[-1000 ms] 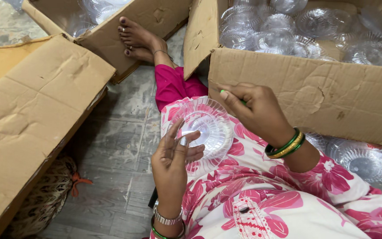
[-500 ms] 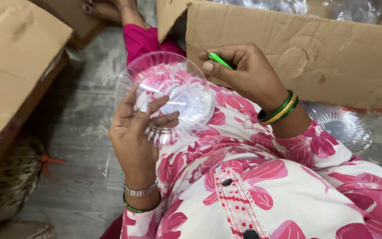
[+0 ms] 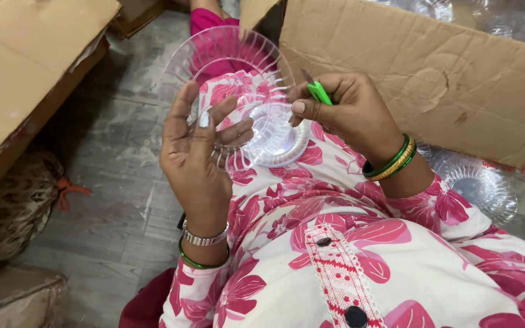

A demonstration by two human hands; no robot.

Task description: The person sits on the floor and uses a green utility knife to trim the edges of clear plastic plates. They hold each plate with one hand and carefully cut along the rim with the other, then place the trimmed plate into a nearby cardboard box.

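Between two open cardboard boxes [image 3: 432,85] on a grey floor, over a lap in pink floral cloth.
Clear ribbed plastic bowl [image 3: 238,97] tilted on edge, gripped from the side by left hand [image 3: 199,155], fingers curled on its base; small green-handled blade [image 3: 316,90] pinched tight in right hand [image 3: 350,112] at the bowl's rim.

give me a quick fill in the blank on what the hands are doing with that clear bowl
1. The left hand holds a clear ribbed plastic bowl by its ____ edge.
2. The right hand pinches a small tool with a ____ handle.
3. The cardboard box behind the right hand holds more clear plastic ____.
4. Both wrists wear ____.

Missing words: lower; green; bowls; bangles
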